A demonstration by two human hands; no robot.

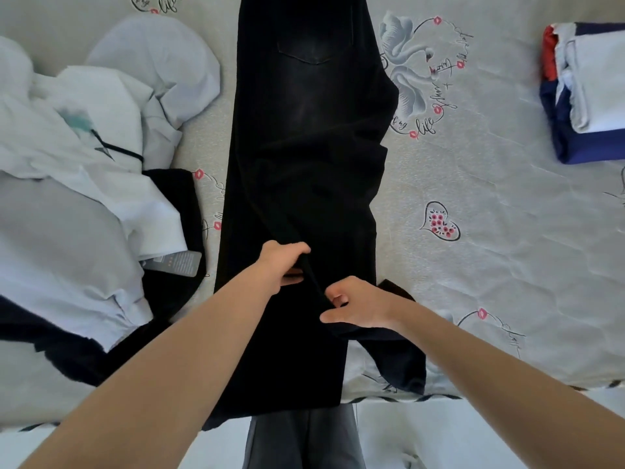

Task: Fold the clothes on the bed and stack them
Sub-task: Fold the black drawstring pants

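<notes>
Black jeans [304, 137] lie lengthwise down the middle of the bed, back pocket up at the far end, legs reaching the near edge. My left hand [282, 262] grips a raised fold of the black cloth near the knees. My right hand [355, 304] pinches the same fold a little nearer and to the right. One leg's lower end splays out to the right near the bed's front edge. A stack of folded clothes [588, 93], white on navy with some red, sits at the far right.
A heap of unfolded white and grey garments [77, 157] with a black item and a tag fills the left side. The patterned grey bedsheet [490, 198] is bare between the jeans and the stack. The bed's edge runs along the bottom.
</notes>
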